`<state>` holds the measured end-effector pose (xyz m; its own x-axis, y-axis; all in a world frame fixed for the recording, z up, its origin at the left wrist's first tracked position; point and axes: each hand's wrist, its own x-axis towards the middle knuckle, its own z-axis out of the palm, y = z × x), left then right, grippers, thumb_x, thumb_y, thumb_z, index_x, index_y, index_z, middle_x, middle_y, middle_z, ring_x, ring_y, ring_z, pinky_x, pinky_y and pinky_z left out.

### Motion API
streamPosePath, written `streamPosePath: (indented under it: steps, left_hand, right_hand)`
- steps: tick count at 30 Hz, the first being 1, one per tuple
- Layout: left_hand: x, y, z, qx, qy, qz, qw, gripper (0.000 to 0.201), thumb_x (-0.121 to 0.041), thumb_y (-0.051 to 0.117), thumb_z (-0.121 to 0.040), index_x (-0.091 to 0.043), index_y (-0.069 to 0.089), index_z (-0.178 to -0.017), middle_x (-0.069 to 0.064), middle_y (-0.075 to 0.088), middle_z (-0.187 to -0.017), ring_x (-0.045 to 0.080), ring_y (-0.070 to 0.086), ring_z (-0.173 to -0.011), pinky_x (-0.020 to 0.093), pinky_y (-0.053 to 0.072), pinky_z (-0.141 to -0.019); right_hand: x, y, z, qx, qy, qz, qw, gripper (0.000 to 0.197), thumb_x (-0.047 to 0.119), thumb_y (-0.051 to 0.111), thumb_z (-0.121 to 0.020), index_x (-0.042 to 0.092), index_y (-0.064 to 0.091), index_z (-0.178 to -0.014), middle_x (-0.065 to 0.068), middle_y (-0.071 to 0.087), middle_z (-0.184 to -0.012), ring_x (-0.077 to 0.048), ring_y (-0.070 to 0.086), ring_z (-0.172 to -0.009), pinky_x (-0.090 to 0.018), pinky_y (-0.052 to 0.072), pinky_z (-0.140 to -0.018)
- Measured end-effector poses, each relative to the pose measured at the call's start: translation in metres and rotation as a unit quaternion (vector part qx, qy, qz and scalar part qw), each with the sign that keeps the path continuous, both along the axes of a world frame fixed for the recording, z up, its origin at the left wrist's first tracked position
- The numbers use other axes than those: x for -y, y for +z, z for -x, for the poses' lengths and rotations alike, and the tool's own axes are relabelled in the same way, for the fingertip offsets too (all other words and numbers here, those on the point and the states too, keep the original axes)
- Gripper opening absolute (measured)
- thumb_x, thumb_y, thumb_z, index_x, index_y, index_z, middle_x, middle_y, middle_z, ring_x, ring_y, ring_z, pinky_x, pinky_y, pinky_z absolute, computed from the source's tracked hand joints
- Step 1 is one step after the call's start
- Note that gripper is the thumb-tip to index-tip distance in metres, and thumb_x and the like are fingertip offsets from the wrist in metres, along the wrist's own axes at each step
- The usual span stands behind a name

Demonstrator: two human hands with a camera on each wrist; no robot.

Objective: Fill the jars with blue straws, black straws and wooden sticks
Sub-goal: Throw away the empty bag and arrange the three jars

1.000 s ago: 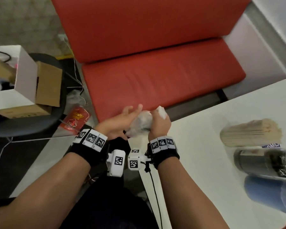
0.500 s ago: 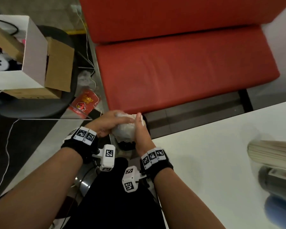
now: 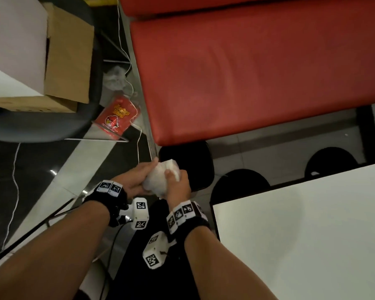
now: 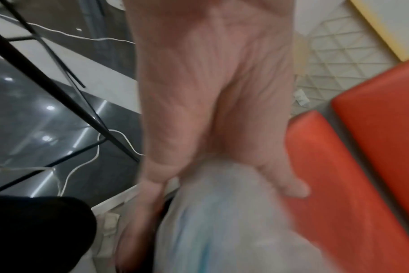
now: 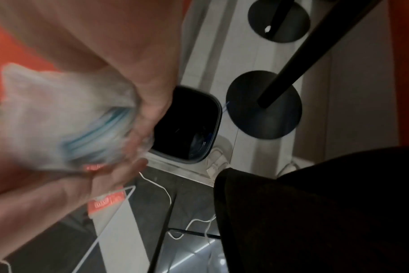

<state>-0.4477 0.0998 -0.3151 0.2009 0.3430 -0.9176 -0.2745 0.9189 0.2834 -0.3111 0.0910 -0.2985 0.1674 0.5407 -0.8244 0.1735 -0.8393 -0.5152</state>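
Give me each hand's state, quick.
Left hand: holding the plastic wad, fingers round it.
Right hand: gripping the same wad.

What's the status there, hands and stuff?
Both hands, left and right, grip a crumpled plastic wrapper. Black bin right below. Straws, jars out of view. Nothing in the way.

Bare forearms wear black wristbands with white square-coded tags, white coded camera blocks, and thin black cables.

plastic wrapper: translucent white, blue streaks
bench seat: red
table: white
wristbands: black, black-and-white square markers
bin: black
box: brown cardboard
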Motion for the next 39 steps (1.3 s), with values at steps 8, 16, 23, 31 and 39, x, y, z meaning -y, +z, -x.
streamPosePath:
  steps: [8, 16, 23, 31, 39]
  left_hand:
    - [0.026, -0.05, 0.006, 0.047, 0.014, 0.048, 0.998, 0.033, -0.006, 0.053, -0.099, -0.012, 0.053, -0.132, 0.019, 0.068, -0.119, 0.034, 0.071, -0.099, 0.037, 0.061, -0.078]
    - [0.002, -0.096, -0.033, 0.019, -0.036, 0.075, 0.996, 0.041, 0.004, 0.044, -0.101, -0.005, 0.045, -0.142, 0.025, 0.055, -0.133, 0.044, 0.056, -0.119, 0.049, 0.045, -0.104]
    - [-0.011, -0.099, -0.009, -0.067, -0.119, 0.088, 0.987, 0.04, -0.003, 0.045, -0.103, -0.004, 0.042, -0.143, 0.012, 0.049, -0.124, 0.031, 0.059, -0.093, 0.048, 0.052, -0.086]
    - [-0.041, -0.012, -0.007, -0.064, -0.232, -0.013, 0.97, 0.021, -0.013, 0.047, -0.103, -0.012, 0.065, -0.114, 0.008, 0.067, -0.11, 0.022, 0.065, -0.092, 0.032, 0.057, -0.072]
    - [-0.124, 0.192, -0.127, -0.095, -0.281, -0.277, 0.914, 0.021, -0.001, 0.044, -0.1, -0.012, 0.062, -0.101, 0.011, 0.063, -0.093, 0.02, 0.064, -0.08, 0.034, 0.059, -0.072]
  right_hand:
    - [0.021, -0.058, 0.001, 0.077, -0.168, 0.066, 0.981, 0.043, 0.027, 0.054, -0.103, 0.009, 0.042, -0.141, -0.022, 0.052, -0.133, -0.036, 0.058, -0.115, -0.035, 0.047, -0.089]
    - [0.027, -0.119, -0.03, 0.089, -0.305, 0.06, 0.946, 0.07, 0.025, 0.072, -0.092, 0.014, 0.035, -0.151, -0.02, 0.049, -0.145, -0.035, 0.057, -0.124, -0.048, 0.05, -0.104]
    - [0.026, -0.134, -0.035, -0.027, -0.258, 0.097, 0.961, 0.072, 0.027, 0.061, -0.101, 0.013, 0.023, -0.16, -0.015, 0.037, -0.16, -0.031, 0.041, -0.144, -0.049, 0.034, -0.119]
    - [-0.024, -0.048, 0.003, -0.088, -0.062, 0.03, 0.994, 0.04, 0.001, 0.053, -0.1, -0.006, 0.05, -0.14, -0.022, 0.062, -0.112, -0.022, 0.061, -0.086, -0.031, 0.051, -0.081]
    - [-0.1, 0.154, -0.086, -0.046, -0.056, -0.196, 0.978, 0.04, 0.004, 0.041, -0.104, 0.002, 0.053, -0.141, -0.022, 0.06, -0.137, -0.037, 0.057, -0.127, -0.051, 0.046, -0.109]
